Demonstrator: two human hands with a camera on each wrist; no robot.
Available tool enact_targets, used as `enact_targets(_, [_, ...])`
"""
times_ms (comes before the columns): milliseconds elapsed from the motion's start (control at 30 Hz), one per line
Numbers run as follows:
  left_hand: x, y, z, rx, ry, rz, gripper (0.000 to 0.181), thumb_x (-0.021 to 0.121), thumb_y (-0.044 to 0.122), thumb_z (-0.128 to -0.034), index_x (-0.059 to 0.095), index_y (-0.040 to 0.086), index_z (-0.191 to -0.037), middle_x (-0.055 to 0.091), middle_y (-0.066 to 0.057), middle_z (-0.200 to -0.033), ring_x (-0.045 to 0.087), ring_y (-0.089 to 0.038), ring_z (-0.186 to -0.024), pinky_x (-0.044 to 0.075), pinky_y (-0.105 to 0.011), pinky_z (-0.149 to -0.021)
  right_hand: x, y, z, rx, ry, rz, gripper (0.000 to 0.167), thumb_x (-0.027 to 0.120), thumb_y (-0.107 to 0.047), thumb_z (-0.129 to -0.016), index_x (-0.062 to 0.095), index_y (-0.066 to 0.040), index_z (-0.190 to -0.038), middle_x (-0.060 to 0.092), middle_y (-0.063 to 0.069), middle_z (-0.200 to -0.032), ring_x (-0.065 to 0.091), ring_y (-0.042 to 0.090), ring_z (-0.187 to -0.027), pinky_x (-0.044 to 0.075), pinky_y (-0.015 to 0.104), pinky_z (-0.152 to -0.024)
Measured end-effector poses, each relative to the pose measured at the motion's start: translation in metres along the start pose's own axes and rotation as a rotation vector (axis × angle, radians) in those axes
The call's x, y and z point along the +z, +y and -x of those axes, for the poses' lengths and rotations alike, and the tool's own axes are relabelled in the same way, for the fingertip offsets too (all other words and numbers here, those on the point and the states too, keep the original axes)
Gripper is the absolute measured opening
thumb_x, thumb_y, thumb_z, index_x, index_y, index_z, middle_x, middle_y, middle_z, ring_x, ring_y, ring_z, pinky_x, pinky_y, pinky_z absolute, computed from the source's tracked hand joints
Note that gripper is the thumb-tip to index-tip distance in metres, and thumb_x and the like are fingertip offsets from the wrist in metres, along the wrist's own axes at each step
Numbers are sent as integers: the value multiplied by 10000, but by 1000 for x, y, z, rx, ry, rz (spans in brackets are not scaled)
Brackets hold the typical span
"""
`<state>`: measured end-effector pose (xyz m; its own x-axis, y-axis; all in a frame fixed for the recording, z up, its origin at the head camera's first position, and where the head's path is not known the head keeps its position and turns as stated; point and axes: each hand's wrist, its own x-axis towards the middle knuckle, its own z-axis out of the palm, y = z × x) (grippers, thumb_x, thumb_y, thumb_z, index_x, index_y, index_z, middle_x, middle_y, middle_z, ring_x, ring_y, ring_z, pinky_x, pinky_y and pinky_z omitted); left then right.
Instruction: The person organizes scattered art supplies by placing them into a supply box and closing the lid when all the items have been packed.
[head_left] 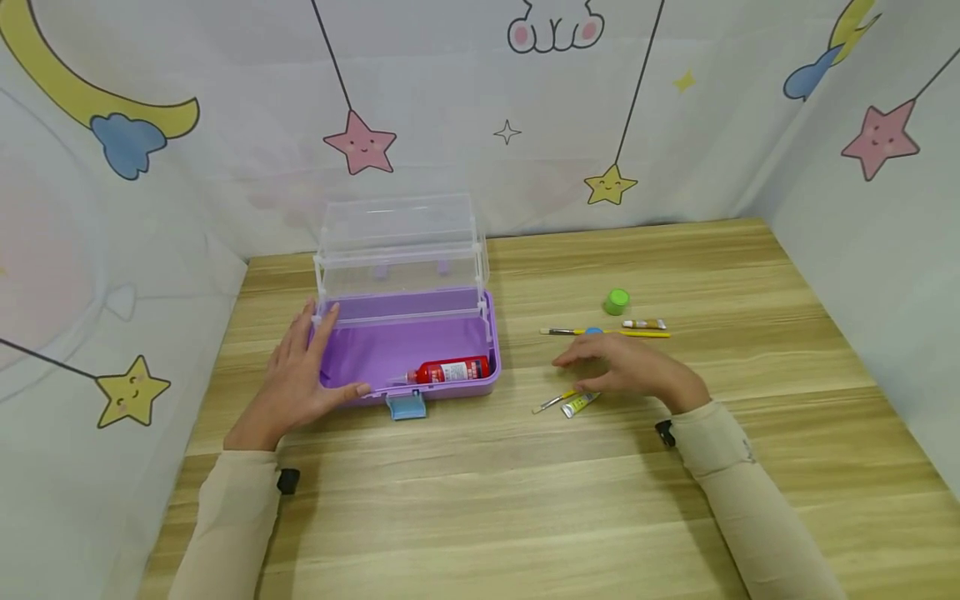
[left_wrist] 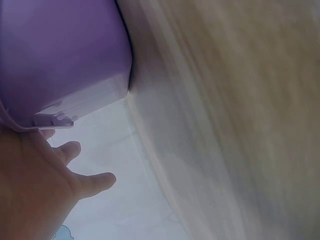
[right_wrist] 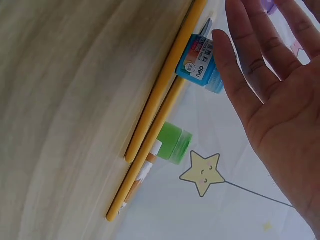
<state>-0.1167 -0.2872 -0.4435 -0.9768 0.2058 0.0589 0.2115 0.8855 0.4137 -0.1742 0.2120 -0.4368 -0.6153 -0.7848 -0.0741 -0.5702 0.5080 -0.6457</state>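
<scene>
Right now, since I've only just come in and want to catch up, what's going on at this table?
A person's left hand rests on an open purple storage box with a red bottle inside. Their right hand, gripping nothing, is near a blue paint jar and two paintbrushes. A green jar and two paint tubes are also outside the box.

Purple box (head_left: 397, 346), red bottle (head_left: 431, 372), green jar (head_left: 617, 302), blue jar (right_wrist: 196, 60), yellow-handled brush (head_left: 645, 334), star-patterned white backdrop (head_left: 450, 83)

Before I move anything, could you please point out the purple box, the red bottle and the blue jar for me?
Purple box (head_left: 405, 340): head view, on its bare inside floor.
Red bottle (head_left: 453, 371): head view, on its white label.
Blue jar (right_wrist: 198, 60): right wrist view, on its side label.
</scene>
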Motion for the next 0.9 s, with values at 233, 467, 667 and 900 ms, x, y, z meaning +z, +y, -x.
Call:
enact_targets(233, [-1,2,-1,1,3,-3,1215,789,631,-761,32,301,-1650,-47,-158,-1704,58,-509,-1524,165,-817,-1083,4,1,-1,23,-10,26,420,806,-185,-882,704,-122,-1284,674,-21,-1288,618,188,-1203,494,440,-1055])
enact_targets(467, [1,-1,-2,6,7,-1,1226,791,639,-751,24,311,-1649,-68,-133,-1707,64,-513,-1522,164,-819,-1082,10,2,-3,-27,-5,80,400,814,-173,-873,720,-128,-1260,688,-35,-1235,637,137,-1115,537,380,-979])
enact_targets(667, [1,0,-2,4,10,4,1225,795,634,-751,26,314,-1649,-52,-147,-1705,60,-511,-1523,160,-818,-1084,12,1,-4,-22,-23,112,392,817,-207,-872,729,-140,-1248,690,-47,-1205,652,116,-1056,555,330,-925])
enact_targets(900, [0,0,-2,-5,0,6,1220,800,616,-757,22,317,-1649,-64,-133,-1708,53,-496,-1529,148,-802,-1103,14,-3,-4,-4,-28,121,396,822,-231,-866,731,-149,-1242,681,-64,-1176,641,98,-1022,554,326,-901])
